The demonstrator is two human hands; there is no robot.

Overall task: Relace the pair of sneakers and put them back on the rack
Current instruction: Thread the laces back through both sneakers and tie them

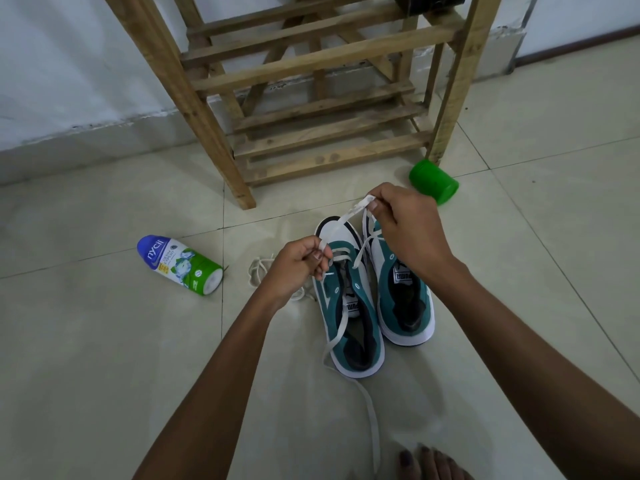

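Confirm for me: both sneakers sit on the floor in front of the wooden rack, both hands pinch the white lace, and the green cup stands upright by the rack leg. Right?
Not quite. The head view shows the green cup lying on its side, not upright. The rest holds: sneakers on the floor before the wooden rack, left hand and right hand pinching the white lace.

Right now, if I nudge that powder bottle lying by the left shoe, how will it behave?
The powder bottle lies on its side on smooth floor tile, so it will probably roll rather than slide. Its round body and glossy label suggest a slippery hold. It looks like plastic, likely light, so a small push may send it far.
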